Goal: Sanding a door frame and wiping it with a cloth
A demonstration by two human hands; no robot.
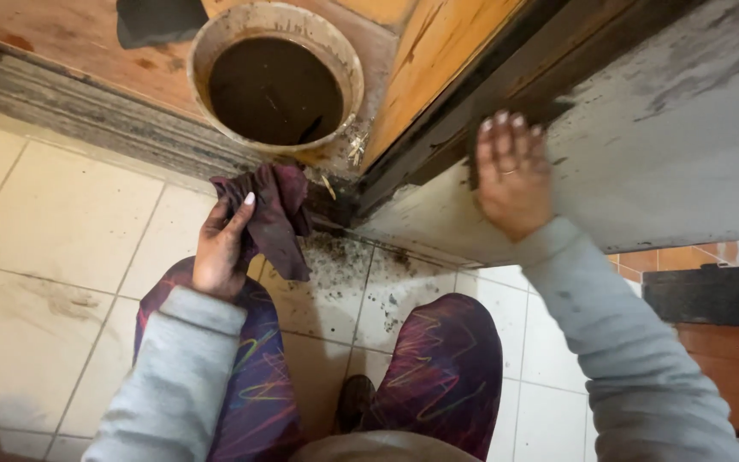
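I am crouched on a tiled floor. My left hand (222, 244) grips a dark maroon rag (277, 212), which hangs down over my left knee. My right hand (512, 174) lies flat, fingers together, on the grimy grey face of a door (660, 128) near its lower edge, where a dark wet smear shows by my fingertips. A round bucket (275, 77) of brown dirty water stands just beyond the rag on the wooden floor past the threshold.
Dark dirt and crumbs are scattered on the white tiles (369, 282) at the foot of the door frame (438, 128). A worn grey threshold strip (87, 111) runs along the left. Orange tiles and a dark ledge (712, 295) sit at the right.
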